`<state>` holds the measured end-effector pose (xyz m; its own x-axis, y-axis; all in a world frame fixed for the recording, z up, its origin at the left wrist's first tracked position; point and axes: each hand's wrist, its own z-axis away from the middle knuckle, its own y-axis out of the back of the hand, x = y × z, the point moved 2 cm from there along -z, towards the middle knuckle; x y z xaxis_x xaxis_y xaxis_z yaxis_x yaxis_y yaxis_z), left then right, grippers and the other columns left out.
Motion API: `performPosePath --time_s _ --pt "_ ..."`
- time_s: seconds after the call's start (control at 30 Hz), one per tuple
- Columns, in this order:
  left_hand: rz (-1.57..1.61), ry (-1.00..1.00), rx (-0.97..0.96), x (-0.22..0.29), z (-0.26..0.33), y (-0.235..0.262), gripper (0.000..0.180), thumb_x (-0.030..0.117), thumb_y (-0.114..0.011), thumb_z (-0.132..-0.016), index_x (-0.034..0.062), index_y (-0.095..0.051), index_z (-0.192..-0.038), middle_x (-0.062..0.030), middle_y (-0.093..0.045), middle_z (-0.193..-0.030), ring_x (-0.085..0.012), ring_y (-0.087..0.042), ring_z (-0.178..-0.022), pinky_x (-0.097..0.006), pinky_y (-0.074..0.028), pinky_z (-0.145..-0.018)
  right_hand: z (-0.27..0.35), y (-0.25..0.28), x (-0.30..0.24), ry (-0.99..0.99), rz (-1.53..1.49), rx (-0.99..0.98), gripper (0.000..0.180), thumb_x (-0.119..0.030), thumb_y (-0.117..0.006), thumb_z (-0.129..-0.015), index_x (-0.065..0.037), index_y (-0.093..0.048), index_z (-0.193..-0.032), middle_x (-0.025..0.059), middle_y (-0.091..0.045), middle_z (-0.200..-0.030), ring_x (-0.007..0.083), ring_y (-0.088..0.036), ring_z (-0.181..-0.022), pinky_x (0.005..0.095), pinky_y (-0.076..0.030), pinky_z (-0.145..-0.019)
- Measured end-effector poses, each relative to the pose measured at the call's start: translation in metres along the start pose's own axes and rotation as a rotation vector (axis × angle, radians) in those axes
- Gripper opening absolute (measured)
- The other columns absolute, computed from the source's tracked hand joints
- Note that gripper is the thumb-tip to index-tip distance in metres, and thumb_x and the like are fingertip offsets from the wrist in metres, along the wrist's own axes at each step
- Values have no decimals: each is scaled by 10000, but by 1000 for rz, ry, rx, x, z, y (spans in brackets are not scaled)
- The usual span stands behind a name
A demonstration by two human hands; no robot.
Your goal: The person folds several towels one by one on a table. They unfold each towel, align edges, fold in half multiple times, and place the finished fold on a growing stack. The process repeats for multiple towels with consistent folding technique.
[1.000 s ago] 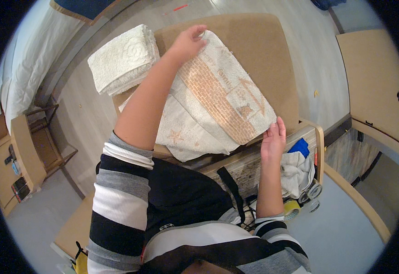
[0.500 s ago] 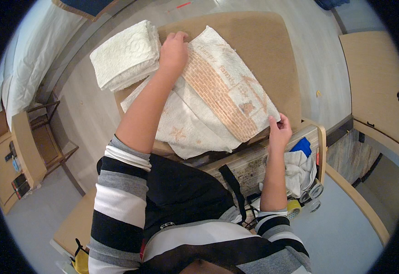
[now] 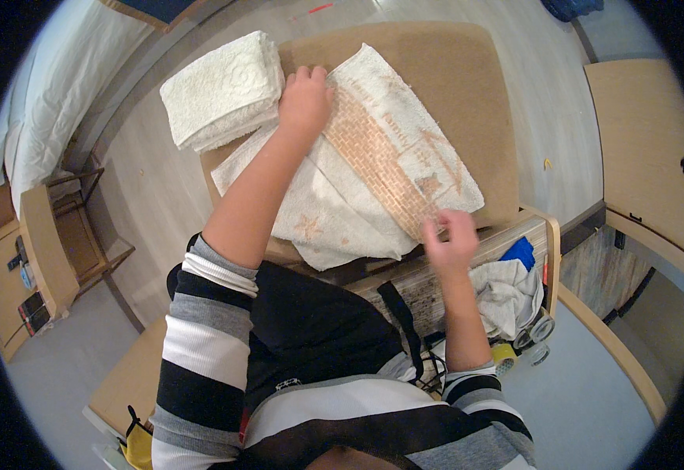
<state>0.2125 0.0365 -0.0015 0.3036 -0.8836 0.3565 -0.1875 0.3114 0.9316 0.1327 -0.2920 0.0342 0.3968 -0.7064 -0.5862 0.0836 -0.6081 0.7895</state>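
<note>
A white towel (image 3: 369,160) with a peach brick pattern, a star and faded lettering lies spread on a brown cushioned seat (image 3: 475,86), its left part in overlapping layers. My left hand (image 3: 306,102) is at the towel's far left edge, fingers bent down over it; their tips are hidden. Just above the towel's near right edge is my right hand (image 3: 453,241), thumb and forefinger slightly apart, nothing visible between them. A thick folded stack of white towelling (image 3: 220,90) sits beside my left hand, at the seat's far left corner.
A drawer-like wooden compartment (image 3: 553,258) at the near right holds a crumpled white cloth (image 3: 506,294), a blue item (image 3: 520,252) and yellow tape (image 3: 504,356). A wooden cabinet (image 3: 639,133) stands right; a small wooden rack (image 3: 83,235) stands left. White bedding (image 3: 64,86) hangs far left.
My right hand has let go of the towel's right corner and moved left along its near edge. The corner now lies flatter. My left hand stays near the far left edge.
</note>
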Motion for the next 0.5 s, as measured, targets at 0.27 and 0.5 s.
performPosePath --time_s 0.27,0.5 --pt "-211 -126 -42 5 6 12 152 87 -559 -835 51 -576 -982 -135 -573 -1029 -317 -601 -955 -398 -527 -824 10 -20 -23 153 101 11 212 -23 -682 -669 -50 -620 -870 104 -600 -838 306 -595 -792 397 -491 -698" --pt "-276 -104 -56 10 7 18 207 36 -544 -819 57 -557 -1024 -152 -570 -1025 -330 -582 -996 -417 -515 -841 15 -12 -27 186 39 -114 202 -44 -691 -704 -52 -635 -898 106 -607 -889 299 -588 -831 402 -464 -701"
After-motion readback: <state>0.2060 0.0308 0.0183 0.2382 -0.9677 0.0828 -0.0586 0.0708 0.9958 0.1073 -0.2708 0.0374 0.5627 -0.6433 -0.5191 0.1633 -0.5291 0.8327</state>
